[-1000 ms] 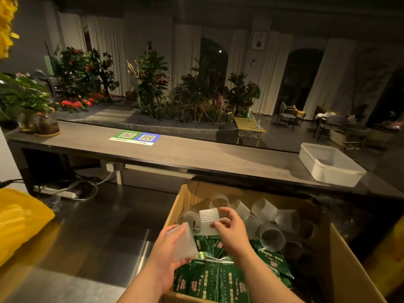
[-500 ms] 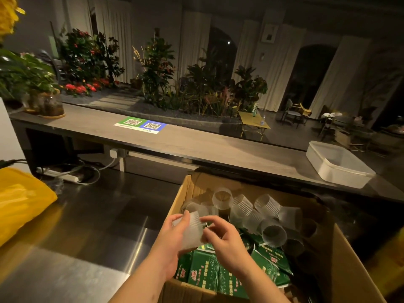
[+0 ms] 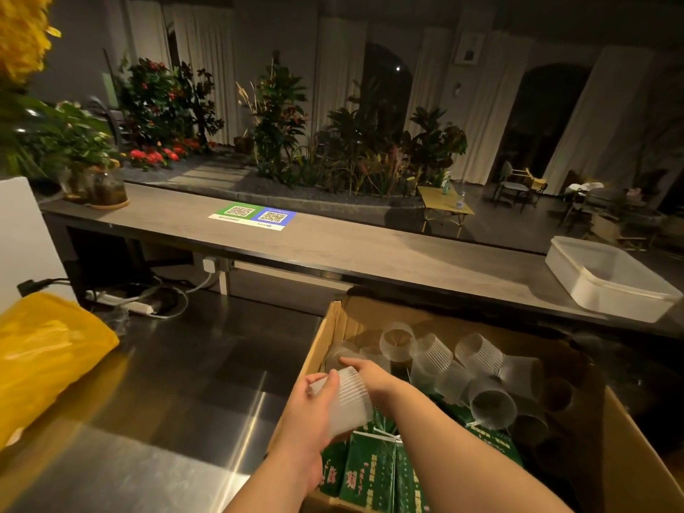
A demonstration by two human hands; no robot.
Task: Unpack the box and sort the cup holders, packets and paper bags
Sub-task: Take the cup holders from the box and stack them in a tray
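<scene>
Plastic, ribbed and translucent, is what the fingers [image 3: 325,383] of the left hand [image 3: 301,420] are curled round: a cup holder [image 3: 349,399], held on a tilt over the near left part of an open cardboard box [image 3: 636,449]. The right hand [image 3: 374,377] reaches across just behind that holder, its fingertips pointing left toward the box's left wall. The holder hides most of its fingers, so it cannot be told whether they grasp anything.

Inside the box, more clear cup holders [image 3: 477,355] lie jumbled along the far side, some tipped over with their open mouths showing. Dark green packets [image 3: 374,464] with pale printed lettering stand packed along the near side, beneath both forearms.

The box sits on a shiny steel surface [image 3: 185,401]. A yellow bag [image 3: 48,357] lies at the left edge of it, and a white power strip [image 3: 122,305] with cables lies behind the bag.

Beyond the box, a higher wooden surface [image 3: 351,249] runs from left to right. It carries a white tub [image 3: 607,279] at the right and a green and blue QR code sign [image 3: 253,215] near the middle. Behind it, indoor plants [image 3: 355,149] and pale curtains stand in a dim room.
</scene>
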